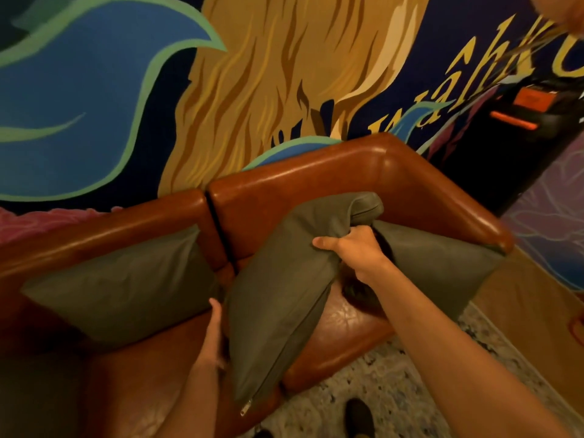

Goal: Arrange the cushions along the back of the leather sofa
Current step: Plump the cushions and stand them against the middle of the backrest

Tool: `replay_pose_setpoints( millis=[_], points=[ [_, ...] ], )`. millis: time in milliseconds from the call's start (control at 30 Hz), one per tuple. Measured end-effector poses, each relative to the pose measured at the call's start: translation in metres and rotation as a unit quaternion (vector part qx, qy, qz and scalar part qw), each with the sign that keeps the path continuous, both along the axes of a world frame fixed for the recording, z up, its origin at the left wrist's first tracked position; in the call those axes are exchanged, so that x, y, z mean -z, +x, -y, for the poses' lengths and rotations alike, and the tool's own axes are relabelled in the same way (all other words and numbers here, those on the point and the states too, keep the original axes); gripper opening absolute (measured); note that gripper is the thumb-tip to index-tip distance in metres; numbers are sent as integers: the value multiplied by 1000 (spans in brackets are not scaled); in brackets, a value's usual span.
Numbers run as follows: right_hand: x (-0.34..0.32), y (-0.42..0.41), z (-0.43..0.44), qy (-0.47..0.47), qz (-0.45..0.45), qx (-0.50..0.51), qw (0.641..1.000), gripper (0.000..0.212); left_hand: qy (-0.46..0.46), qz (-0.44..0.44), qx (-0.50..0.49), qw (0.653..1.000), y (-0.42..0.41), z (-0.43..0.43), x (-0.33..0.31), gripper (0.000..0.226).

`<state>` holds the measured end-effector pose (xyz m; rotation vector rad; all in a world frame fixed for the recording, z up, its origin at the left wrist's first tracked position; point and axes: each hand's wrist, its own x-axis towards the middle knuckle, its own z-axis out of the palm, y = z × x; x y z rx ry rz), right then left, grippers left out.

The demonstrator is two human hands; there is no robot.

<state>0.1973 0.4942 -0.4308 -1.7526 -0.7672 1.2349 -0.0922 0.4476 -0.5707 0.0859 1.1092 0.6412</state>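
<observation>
A brown leather sofa (pixel 284 175) stands against a painted wall. Three olive-green cushions are on it. One cushion (pixel 126 282) leans on the backrest at the left. Another cushion (pixel 442 263) rests in the right corner against the armrest. The middle cushion (pixel 284 295) is tilted, lifted off the seat, with its zipper edge facing me. My right hand (pixel 354 251) grips its upper right edge, bunching the fabric. My left hand (pixel 215 330) presses flat against its lower left side, fingers partly hidden behind it.
A mural (pixel 126 90) covers the wall behind the sofa. Speckled floor (pixel 395 390) lies in front, with my dark shoe (pixel 360 418) on it. A dark unit with orange parts (pixel 531 105) stands at the right beyond the armrest.
</observation>
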Motion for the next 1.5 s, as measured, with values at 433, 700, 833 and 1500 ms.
replay_pose_setpoints(
  millis=[433, 700, 833, 1500],
  points=[
    [58, 194, 27, -198, 5, -188, 962, 97, 130, -55, -253, 957, 93, -15, -26, 56],
    [40, 156, -26, 15, 276, -267, 923, 164, 247, -268, -213, 907, 154, -16, -77, 41],
    [-14, 120, -54, 197, 496, -390, 750, 159, 297, -310, -116, 896, 148, -12, -82, 51],
    [148, 2, -63, -58, 478, -610, 630, 60, 281, -346, 176, 878, -6, -31, 1, 137]
  ],
)
